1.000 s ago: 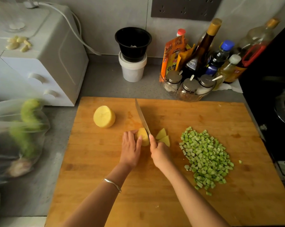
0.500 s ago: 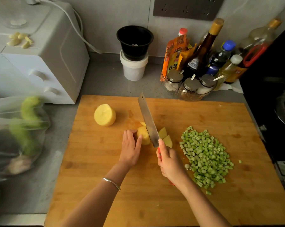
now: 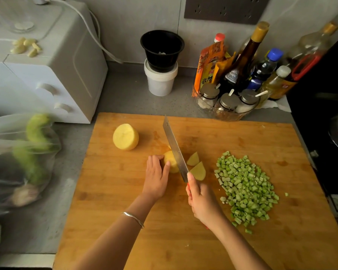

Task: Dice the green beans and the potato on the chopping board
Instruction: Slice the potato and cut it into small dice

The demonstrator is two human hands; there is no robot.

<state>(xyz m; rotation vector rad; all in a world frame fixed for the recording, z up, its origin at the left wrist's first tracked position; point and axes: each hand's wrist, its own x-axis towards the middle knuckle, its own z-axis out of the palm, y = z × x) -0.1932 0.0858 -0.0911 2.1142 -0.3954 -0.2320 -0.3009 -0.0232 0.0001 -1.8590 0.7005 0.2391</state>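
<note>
Potato piece (image 3: 171,162) sits near the middle of the chopping board (image 3: 125,211), held from the left by the left hand (image 3: 156,178), whose fingers curl over its top with the thumb against the near side. The cleaver (image 3: 174,147) stands hard against the piece's right side, its blade running away from the person and slanting toward the far left. The right hand (image 3: 201,199) is wrapped round the handle. The next slice, I reckon, comes off that right side, with the blade working leftward toward the holding fingers, which are close.

Two cut slices (image 3: 198,171) lie just right of the blade. The other potato half (image 3: 126,137) rests apart, toward the far left. Diced green beans (image 3: 246,186) are heaped on the board's right. Behind it, on the grey counter (image 3: 125,94), stand condiment bottles (image 3: 242,65) and a white appliance (image 3: 47,75).
</note>
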